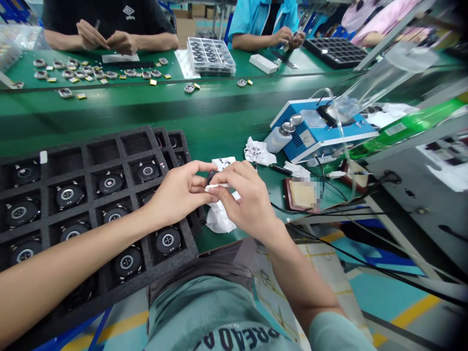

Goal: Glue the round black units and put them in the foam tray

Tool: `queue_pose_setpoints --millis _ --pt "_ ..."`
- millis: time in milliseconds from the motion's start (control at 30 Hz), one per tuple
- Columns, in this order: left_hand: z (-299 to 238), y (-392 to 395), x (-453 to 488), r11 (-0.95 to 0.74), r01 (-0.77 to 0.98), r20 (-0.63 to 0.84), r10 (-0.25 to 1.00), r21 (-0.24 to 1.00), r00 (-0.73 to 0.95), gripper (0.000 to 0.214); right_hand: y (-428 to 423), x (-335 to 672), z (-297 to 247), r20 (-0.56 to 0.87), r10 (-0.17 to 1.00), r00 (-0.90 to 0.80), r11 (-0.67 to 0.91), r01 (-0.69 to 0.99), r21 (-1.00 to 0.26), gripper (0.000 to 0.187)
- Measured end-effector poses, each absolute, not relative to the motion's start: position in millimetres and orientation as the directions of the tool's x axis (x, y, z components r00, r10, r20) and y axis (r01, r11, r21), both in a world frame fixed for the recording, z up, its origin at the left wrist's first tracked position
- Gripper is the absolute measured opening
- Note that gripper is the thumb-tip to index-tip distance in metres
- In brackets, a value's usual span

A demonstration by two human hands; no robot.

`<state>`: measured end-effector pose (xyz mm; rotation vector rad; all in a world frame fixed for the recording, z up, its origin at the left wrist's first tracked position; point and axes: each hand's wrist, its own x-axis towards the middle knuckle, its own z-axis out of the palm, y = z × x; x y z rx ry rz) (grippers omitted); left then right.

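My left hand [181,192] pinches a small round black part [211,176] between thumb and fingers, just above the green table's near edge. My right hand [248,200] is closed on a white wipe [218,217], pressing a fold of it against the part; the rest of the wipe hangs down below both hands. A black foam tray [91,168] with several round black-and-silver parts in its cells lies just left of my hands.
A blue box-shaped device [314,131] with tubing, crumpled white wipes [259,152] and a black pen [281,169] lie to the right. Across the green table [204,122] two other people handle small parts beside a clear tray [211,56] and another black tray [334,51].
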<state>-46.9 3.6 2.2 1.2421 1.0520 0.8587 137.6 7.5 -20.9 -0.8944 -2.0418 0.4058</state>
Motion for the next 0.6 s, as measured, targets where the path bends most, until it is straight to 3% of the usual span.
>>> queue_pose_setpoints --millis 300,600 --pt "4.8 3.6 -46.3 0.180 -0.012 -0.167 0.933 0.984 0.318 0.056 8.8 144.0 -20.0 0.618 0.666 -0.417 0.726 0.552 -0.410 0.012" --pt "6.3 4.3 -44.9 0.188 -0.016 -0.175 0.940 0.982 0.292 0.055 11.8 145.9 -24.9 0.648 0.670 -0.362 0.707 0.575 -0.411 0.010"
